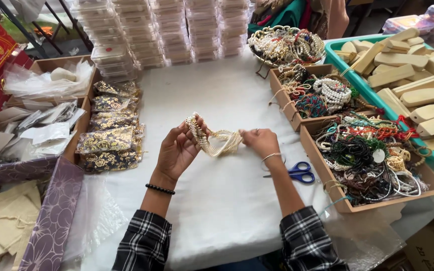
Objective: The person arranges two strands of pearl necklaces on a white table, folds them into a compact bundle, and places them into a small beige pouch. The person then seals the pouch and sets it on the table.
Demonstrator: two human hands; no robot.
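Over the white table point(217, 200) I hold a bundle of cream and gold bead necklaces point(216, 142) between both hands. My left hand point(176, 150) pinches one end, raised, with a thick beaded band rising above the fingers. My right hand point(260, 142) grips the other end, and the strands sag in a loop between the two. A black bead bracelet sits on my left wrist and a thin metal bangle on my right.
Blue-handled scissors point(300, 172) lie just right of my right wrist. Cardboard trays of mixed bead necklaces point(372, 160) stand at the right, behind them a green tray of wooden blocks point(408, 75). Gold-patterned pouches point(111, 135), plastic bags and stacked clear boxes point(167, 30) fill the left and back.
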